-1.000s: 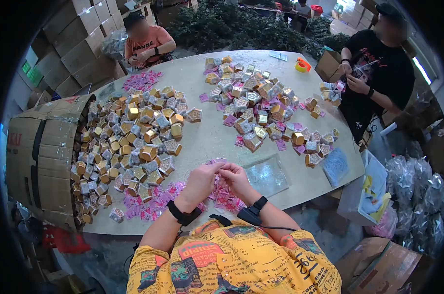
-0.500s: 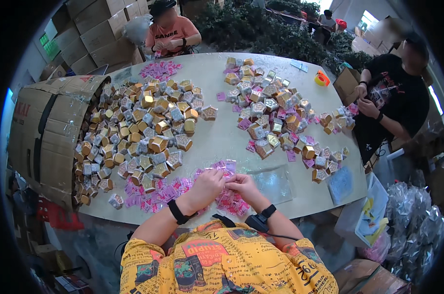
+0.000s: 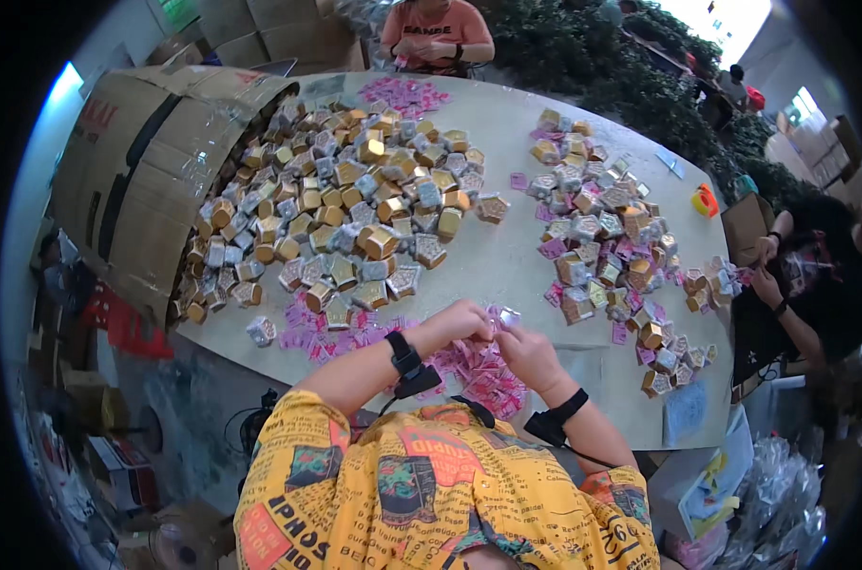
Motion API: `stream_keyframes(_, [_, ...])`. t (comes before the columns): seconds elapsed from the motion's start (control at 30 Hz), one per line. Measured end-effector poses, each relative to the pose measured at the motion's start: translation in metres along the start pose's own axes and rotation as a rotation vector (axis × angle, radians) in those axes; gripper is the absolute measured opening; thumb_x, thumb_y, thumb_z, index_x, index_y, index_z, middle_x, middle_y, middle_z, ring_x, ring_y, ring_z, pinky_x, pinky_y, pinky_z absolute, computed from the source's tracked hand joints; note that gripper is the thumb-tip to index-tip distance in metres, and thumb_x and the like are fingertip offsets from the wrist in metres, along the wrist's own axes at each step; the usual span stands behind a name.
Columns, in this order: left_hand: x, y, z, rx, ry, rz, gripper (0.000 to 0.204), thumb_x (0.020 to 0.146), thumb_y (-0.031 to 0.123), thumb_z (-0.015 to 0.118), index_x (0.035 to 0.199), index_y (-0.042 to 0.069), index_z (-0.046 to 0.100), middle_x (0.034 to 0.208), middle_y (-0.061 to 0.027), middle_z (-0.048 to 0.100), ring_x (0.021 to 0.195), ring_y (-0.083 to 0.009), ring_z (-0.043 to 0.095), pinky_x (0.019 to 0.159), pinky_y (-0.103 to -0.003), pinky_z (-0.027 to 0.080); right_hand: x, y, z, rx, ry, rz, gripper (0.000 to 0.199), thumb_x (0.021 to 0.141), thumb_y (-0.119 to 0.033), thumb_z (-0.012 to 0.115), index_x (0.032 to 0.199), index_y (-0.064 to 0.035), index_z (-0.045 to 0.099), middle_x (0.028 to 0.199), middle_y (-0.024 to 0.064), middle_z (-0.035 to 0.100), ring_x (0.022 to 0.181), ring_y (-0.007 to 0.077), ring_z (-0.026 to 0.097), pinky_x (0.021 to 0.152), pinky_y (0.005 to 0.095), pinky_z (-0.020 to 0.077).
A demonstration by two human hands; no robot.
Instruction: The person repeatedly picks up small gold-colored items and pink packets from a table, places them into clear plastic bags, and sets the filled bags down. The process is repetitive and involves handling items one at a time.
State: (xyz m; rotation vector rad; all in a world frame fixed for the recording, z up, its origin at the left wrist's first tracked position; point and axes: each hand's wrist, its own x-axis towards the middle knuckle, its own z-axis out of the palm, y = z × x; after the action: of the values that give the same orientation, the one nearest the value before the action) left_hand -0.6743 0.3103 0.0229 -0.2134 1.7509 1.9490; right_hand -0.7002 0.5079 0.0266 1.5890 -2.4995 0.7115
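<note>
Both hands, left hand (image 3: 461,323) and right hand (image 3: 526,353), pinch a small silver-pink packet (image 3: 505,317).

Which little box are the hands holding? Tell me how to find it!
Start at the big cardboard box lying on its side on the table. Follow the near edge to the pink paper pile. Above it, the left hand and right hand pinch a small silvery box, the only one lifted.

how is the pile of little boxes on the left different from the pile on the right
The left pile is bigger and packed tight, spilling from a tipped cardboard box; the right pile is smaller and scattered loosely. The left pile is mostly gold and silver boxes alone, while the right pile has pink slips mixed among them. Both lie on the same pale table and hold small gold and silver boxes.
</note>
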Motion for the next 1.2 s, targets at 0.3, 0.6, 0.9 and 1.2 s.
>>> stream_keyframes(0.3, [0.069,0.019,-0.019,0.951,0.157,0.187,0.020,0.074,0.021,0.067,0.078,0.001,0.066,0.072,-0.0138,0.064,0.069,-0.0248,0.063,0.063,-0.035,0.050,-0.009,0.027,0.003,-0.051,0.029,0.194,0.008,0.076,-0.009,0.060,0.080,-0.0053,0.054,0.071,0.0113,0.054,0.060,0.0290,0.058,0.053,0.0374,0.0489])
stream_keyframes(0.6, [0.164,0.020,-0.132,1.430,0.850,0.135,0.041,0.068,0.026,0.075,0.098,0.005,0.057,0.102,-0.0157,0.053,0.084,-0.0313,0.062,0.069,-0.040,0.053,-0.029,0.020,-0.007,0.182,0.185,0.503,0.005,0.077,-0.006,0.061,0.079,-0.0023,0.059,0.074,0.0150,0.058,0.067,0.0334,0.059,0.059,0.0404,0.0478])
stream_keyframes(0.9, [0.157,-0.010,-0.125,1.138,0.878,0.370,0.026,0.072,0.008,0.062,0.095,-0.001,0.056,0.098,-0.0206,0.054,0.080,-0.0367,0.061,0.071,-0.038,0.053,-0.029,0.014,0.007,0.278,0.135,0.537,0.008,0.075,-0.006,0.062,0.082,-0.0023,0.060,0.076,0.0147,0.059,0.068,0.0333,0.059,0.060,0.0393,0.0480])
stream_keyframes(1.2, [0.039,-0.013,-0.045,-0.817,-0.182,0.151,0.058,0.079,0.000,0.054,0.132,0.006,0.032,0.121,-0.0184,0.051,0.107,-0.0322,0.057,0.081,-0.046,0.055,-0.015,0.015,-0.005,0.631,0.319,0.677,0.006,0.077,-0.001,0.061,0.082,-0.0003,0.063,0.066,0.0093,0.059,0.054,0.0173,0.058,0.050,0.0284,0.0453])
